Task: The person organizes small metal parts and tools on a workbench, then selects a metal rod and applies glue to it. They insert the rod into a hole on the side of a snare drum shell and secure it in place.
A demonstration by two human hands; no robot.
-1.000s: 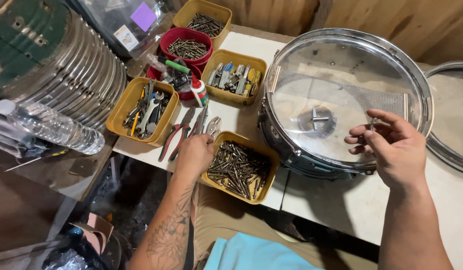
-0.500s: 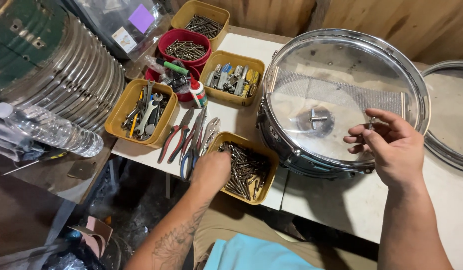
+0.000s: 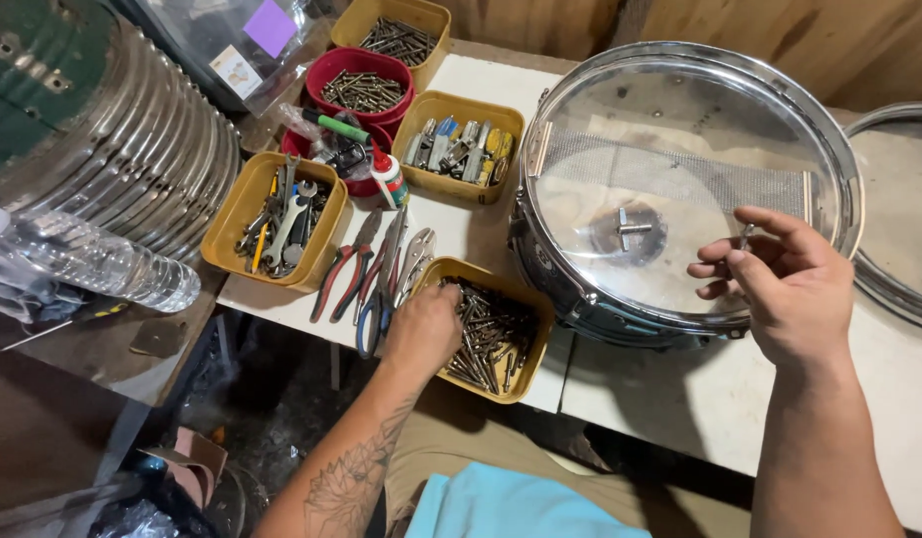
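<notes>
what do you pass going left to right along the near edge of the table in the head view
plastic water bottle → yellow tray of wrenches → pliers → left hand in the yellow tray of screws → snare drum → right hand holding a small screw

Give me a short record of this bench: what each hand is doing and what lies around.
left hand: fingers down in a yellow tray of screws
right hand: pinches a small screw over the drum
beside tray: pliers
other trays: tools, more screws
far left: water bottle
</notes>
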